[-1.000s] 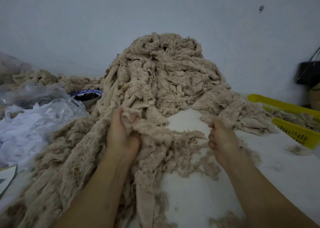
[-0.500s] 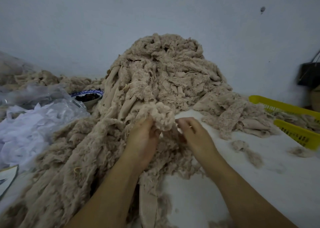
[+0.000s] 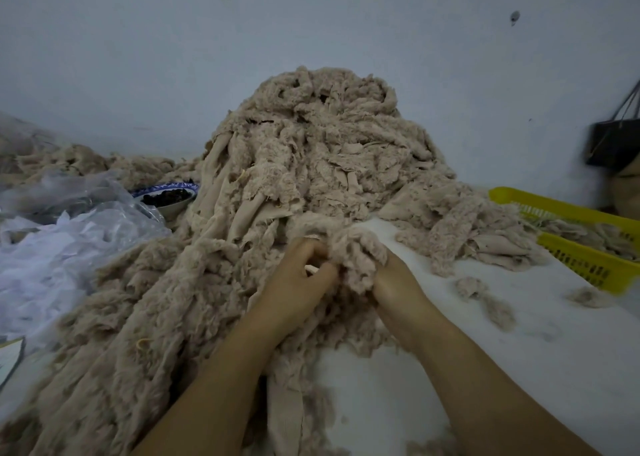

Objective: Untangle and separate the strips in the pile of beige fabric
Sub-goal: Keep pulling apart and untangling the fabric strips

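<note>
A tall pile of beige fabric strips (image 3: pixel 322 151) rises against the wall and spills down to the left over the white table (image 3: pixel 540 369). At its near foot, a fluffy beige clump (image 3: pixel 356 251) sits between my two hands. My left hand (image 3: pixel 298 282) is closed on the clump's left side, fingers curled in. The clump's right side is gripped by my right hand (image 3: pixel 398 286), whose fingertips are buried in the fabric. A flat strip (image 3: pixel 285 414) hangs down toward me between my forearms.
Yellow plastic baskets (image 3: pixel 588 258) with beige scraps stand at the right. Loose tufts (image 3: pixel 485 300) lie on the table. A clear plastic bag with white fabric (image 3: pixel 52 248) and a blue-rimmed bowl (image 3: pixel 166 196) lie at the left. A dark bag (image 3: pixel 613 144) hangs at the far right.
My hands, spread apart a second ago, have come together on one clump at the foot of the pile. The right hand left a tuft lying on the table.
</note>
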`<state>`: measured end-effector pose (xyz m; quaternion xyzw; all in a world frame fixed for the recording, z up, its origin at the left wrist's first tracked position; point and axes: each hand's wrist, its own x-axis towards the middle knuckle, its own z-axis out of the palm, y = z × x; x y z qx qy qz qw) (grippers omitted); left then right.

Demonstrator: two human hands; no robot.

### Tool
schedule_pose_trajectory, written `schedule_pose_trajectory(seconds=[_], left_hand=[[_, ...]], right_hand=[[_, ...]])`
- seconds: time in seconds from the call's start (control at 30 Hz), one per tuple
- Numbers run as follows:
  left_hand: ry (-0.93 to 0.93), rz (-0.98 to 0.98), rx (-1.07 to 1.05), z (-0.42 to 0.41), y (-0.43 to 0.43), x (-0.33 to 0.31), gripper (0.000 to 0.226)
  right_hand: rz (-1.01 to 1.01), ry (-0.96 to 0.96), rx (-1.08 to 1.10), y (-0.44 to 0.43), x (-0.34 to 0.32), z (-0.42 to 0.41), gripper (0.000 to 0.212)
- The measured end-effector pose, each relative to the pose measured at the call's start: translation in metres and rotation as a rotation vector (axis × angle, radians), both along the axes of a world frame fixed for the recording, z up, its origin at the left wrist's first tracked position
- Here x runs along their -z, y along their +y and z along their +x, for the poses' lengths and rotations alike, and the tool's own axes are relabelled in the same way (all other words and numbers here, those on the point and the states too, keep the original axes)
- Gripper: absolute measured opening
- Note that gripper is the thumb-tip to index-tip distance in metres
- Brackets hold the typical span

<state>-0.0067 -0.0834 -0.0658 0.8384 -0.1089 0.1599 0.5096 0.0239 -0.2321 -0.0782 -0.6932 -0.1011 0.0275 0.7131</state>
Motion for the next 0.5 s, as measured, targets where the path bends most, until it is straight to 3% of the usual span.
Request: schedule_pose_trajectory(seconds=[0.07,0.1,0.13,0.2,0.23,0.27,0.3,0.33,0.43,0.5], left_hand=[[0.034,0.088,-0.061,0.002,0.007,0.000,0.013],[0.070,0.188,-0.111,0.003,0.012,0.001,0.019],[0.112,0.312,-0.152,0.004,0.015,0.002,0.025],[0.166,0.484,-0.180,0.005,0.020,0.005,0.038],[0.186,0.506,-0.170,0.006,0.022,0.008,0.043],[0.205,0.510,-0.151,0.007,0.023,0.010,0.046],[0.220,0.521,-0.140,0.008,0.023,0.009,0.045],[0.224,0.524,-0.136,0.009,0.022,0.008,0.040],[0.150,0.323,-0.172,0.006,0.018,0.002,0.029],[0.086,-0.022,-0.207,0.003,0.016,-0.002,0.029]], right_hand=[[-0.085,0.084,-0.001,-0.004,-0.002,0.001,0.026],[-0.036,0.123,0.025,-0.008,-0.005,0.003,0.022],[0.136,0.138,0.061,-0.014,-0.009,0.006,0.019],[0.689,0.081,0.084,-0.032,-0.017,0.012,0.027],[0.938,0.081,0.076,-0.041,-0.020,0.015,0.034],[1.047,0.128,0.098,-0.045,-0.019,0.018,0.056],[0.969,0.183,0.106,-0.045,-0.016,0.016,0.079],[0.764,0.210,0.110,-0.039,-0.010,0.015,0.083],[0.114,0.090,0.122,-0.016,0.001,0.005,0.042],[-0.139,-0.026,0.015,-0.005,0.000,-0.004,0.036]])
